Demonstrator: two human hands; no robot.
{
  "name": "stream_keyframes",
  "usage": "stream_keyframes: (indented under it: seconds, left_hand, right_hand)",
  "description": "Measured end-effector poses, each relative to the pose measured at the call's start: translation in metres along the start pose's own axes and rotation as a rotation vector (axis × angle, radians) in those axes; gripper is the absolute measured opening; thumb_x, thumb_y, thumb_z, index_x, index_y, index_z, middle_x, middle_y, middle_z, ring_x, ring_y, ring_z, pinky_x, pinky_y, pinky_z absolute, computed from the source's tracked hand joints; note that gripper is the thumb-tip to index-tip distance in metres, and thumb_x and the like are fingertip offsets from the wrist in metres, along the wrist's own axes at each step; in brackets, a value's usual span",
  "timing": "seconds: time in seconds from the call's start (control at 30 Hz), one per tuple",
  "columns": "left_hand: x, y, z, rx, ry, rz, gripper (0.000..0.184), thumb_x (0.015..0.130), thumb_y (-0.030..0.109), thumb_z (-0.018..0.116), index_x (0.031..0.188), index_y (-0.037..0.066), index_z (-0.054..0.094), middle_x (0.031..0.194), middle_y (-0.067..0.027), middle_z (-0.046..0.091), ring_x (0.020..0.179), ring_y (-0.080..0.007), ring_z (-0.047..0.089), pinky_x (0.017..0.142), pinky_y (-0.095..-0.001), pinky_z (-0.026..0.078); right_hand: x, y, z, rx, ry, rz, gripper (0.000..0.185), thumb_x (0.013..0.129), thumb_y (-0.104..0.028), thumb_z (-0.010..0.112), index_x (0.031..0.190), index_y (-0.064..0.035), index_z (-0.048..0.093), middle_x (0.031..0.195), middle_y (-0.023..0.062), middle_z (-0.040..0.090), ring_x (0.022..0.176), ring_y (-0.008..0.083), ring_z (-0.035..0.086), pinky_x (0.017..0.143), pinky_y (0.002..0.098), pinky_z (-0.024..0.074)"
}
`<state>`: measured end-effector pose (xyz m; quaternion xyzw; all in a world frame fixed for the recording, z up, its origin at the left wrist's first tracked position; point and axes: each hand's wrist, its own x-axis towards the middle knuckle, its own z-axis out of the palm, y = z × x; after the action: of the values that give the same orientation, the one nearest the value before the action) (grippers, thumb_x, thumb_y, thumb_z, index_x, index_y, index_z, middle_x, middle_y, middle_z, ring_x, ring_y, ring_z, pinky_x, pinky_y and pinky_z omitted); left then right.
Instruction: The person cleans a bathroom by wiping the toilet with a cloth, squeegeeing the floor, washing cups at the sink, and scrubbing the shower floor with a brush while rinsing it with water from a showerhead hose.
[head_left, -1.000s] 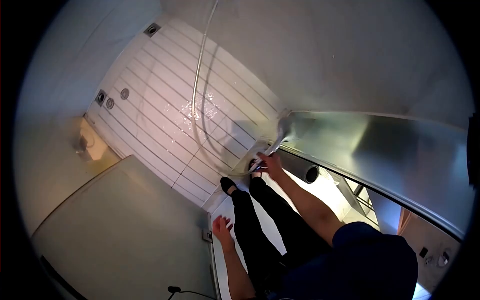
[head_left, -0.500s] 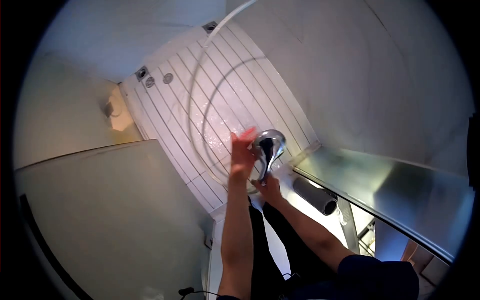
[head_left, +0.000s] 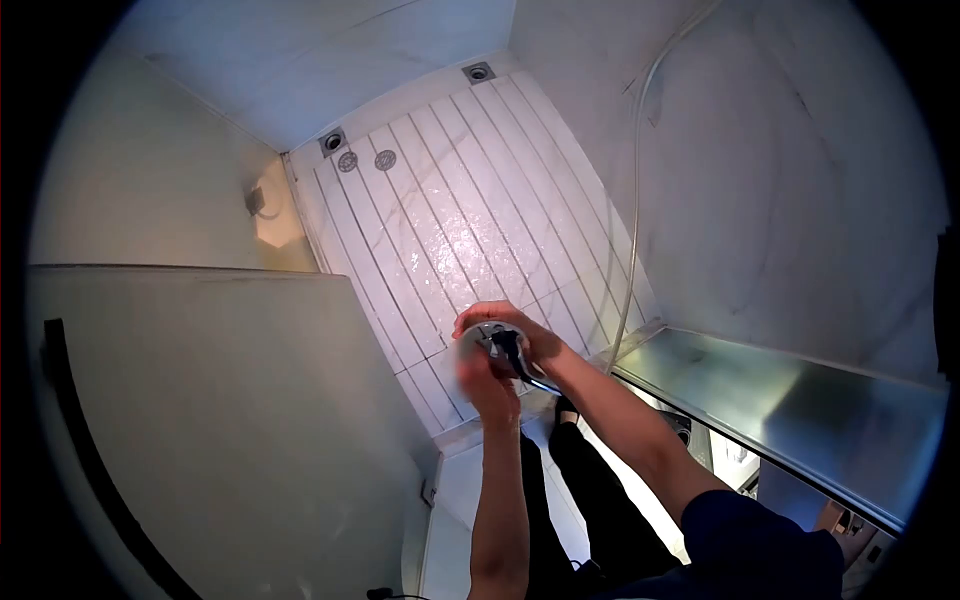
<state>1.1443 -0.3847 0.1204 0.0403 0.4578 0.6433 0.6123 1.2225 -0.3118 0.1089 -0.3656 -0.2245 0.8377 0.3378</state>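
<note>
A chrome shower head (head_left: 508, 343) is between my two hands, its handle slanting down to the lower right. My right hand (head_left: 515, 322) curves around the far side of the head, its fingers wrapped toward the left rim. On the near left side, my left hand (head_left: 487, 385) lies against the head; its fingers are smeared by motion, so their grip is unclear. A pale shower hose (head_left: 634, 210) runs down along the right wall and passes behind my right forearm. Wet, shiny patches show on the white grooved shower floor (head_left: 540, 165) beyond my hands.
Two round drain covers, one of them a grate (head_left: 385, 160), lie near the far left corner. A frosted glass panel (head_left: 230, 420) stands at left. On the right, another glass panel (head_left: 780, 390) extends from the wall. My legs (head_left: 610, 500) are below my forearms.
My right hand has shifted from the handle to around the head. My left hand has come onto its near side. The hose has swung right, and the view has turned.
</note>
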Motion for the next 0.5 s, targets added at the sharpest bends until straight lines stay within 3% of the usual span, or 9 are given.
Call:
stream_keyframes:
  seconds: [0.07, 0.1, 0.13, 0.2, 0.3, 0.33, 0.37, 0.4, 0.5]
  left_hand:
    - [0.004, 0.028, 0.013, 0.154, 0.282, 0.025, 0.015, 0.089, 0.019, 0.048, 0.079, 0.008, 0.053, 0.07, 0.0007, 0.052, 0.049, -0.0063, 0.048, 0.038, -0.0206, 0.036]
    - [0.011, 0.034, 0.006, 0.183, 0.244, 0.117, 0.019, 0.089, 0.021, 0.048, 0.075, 0.009, 0.052, 0.067, 0.0012, 0.051, 0.047, -0.0062, 0.046, 0.036, -0.0212, 0.034]
    - [0.014, 0.037, 0.001, 0.213, 0.206, 0.207, 0.022, 0.089, 0.022, 0.048, 0.072, 0.009, 0.051, 0.064, 0.0017, 0.049, 0.045, -0.006, 0.045, 0.034, -0.0218, 0.032]
    - [0.02, 0.037, 0.011, 0.305, 0.302, 0.36, 0.025, 0.091, 0.021, 0.05, 0.069, 0.009, 0.047, 0.059, 0.0037, 0.047, 0.052, -0.005, 0.043, 0.044, -0.0202, 0.033]
    - [0.003, 0.024, 0.043, 0.231, 0.137, 0.206, 0.026, 0.087, 0.019, 0.064, 0.071, 0.01, 0.046, 0.063, 0.0039, 0.049, 0.058, -0.0037, 0.043, 0.051, -0.0198, 0.035]
    - [0.005, 0.031, 0.052, 0.221, 0.068, 0.155, 0.026, 0.086, 0.019, 0.064, 0.07, 0.009, 0.046, 0.064, 0.0042, 0.05, 0.06, -0.0031, 0.043, 0.052, -0.0199, 0.036]
    - [0.011, 0.033, 0.059, 0.195, 0.032, 0.104, 0.025, 0.086, 0.019, 0.063, 0.07, 0.009, 0.047, 0.064, 0.0043, 0.05, 0.06, -0.003, 0.043, 0.051, -0.0199, 0.036]
    - [0.013, 0.034, 0.062, 0.173, -0.003, 0.045, 0.024, 0.086, 0.018, 0.063, 0.07, 0.008, 0.048, 0.065, 0.0044, 0.05, 0.059, -0.0028, 0.043, 0.051, -0.02, 0.036]
    - [0.014, 0.032, 0.07, 0.165, -0.005, 0.077, 0.018, 0.087, 0.017, 0.06, 0.074, 0.007, 0.055, 0.066, 0.0037, 0.052, 0.058, -0.0029, 0.043, 0.051, -0.0201, 0.036]
  right_hand:
    - [-0.005, 0.021, 0.009, 0.265, 0.148, 0.041, 0.02, 0.089, -0.018, 0.052, 0.097, -0.0017, 0.059, 0.087, 0.005, 0.062, 0.077, 0.0142, 0.06, 0.073, 0.0258, 0.0484]
    - [-0.01, 0.03, 0.013, 0.397, 0.225, 0.062, 0.021, 0.09, -0.02, 0.051, 0.098, -0.0023, 0.059, 0.086, 0.0044, 0.062, 0.076, 0.0142, 0.06, 0.073, 0.0255, 0.0481]
    - [-0.022, 0.032, 0.008, -0.043, 0.245, 0.127, 0.022, 0.092, -0.021, 0.052, 0.105, -0.0042, 0.054, 0.078, 0.0051, 0.06, 0.073, 0.0136, 0.058, 0.069, 0.0278, 0.0482]
    - [-0.051, 0.056, 0.036, -0.58, 0.373, -0.504, 0.029, 0.088, -0.025, 0.059, 0.106, -0.0053, 0.048, 0.07, 0.0061, 0.056, 0.067, 0.0125, 0.054, 0.061, 0.0298, 0.047]
    - [-0.045, 0.018, 0.043, -0.588, 0.934, -0.298, 0.044, 0.075, -0.034, 0.073, 0.092, -0.0044, 0.046, 0.065, 0.0067, 0.054, 0.059, 0.0121, 0.051, 0.053, 0.0292, 0.044]
    - [-0.032, 0.016, 0.017, -0.722, 0.89, -0.453, 0.043, 0.077, -0.04, 0.07, 0.079, -0.003, 0.047, 0.061, 0.006, 0.052, 0.056, 0.0104, 0.047, 0.048, 0.0278, 0.04]
    - [-0.025, 0.005, 0.009, -0.268, 0.688, -0.458, 0.045, 0.083, -0.043, 0.059, 0.067, -0.003, 0.044, 0.055, 0.0034, 0.047, 0.05, 0.01, 0.043, 0.044, 0.0279, 0.0345]
    - [-0.038, -0.038, 0.022, -0.526, 0.651, -0.362, 0.042, 0.088, -0.04, 0.048, 0.067, -0.0038, 0.045, 0.051, 0.0003, 0.045, 0.046, 0.0112, 0.04, 0.042, 0.0296, 0.0327]
    - [-0.033, -0.06, 0.011, -0.22, 0.568, -0.092, 0.035, 0.091, -0.032, 0.043, 0.069, -0.0041, 0.048, 0.05, 0.003, 0.046, 0.045, 0.0134, 0.045, 0.041, 0.0281, 0.0349]
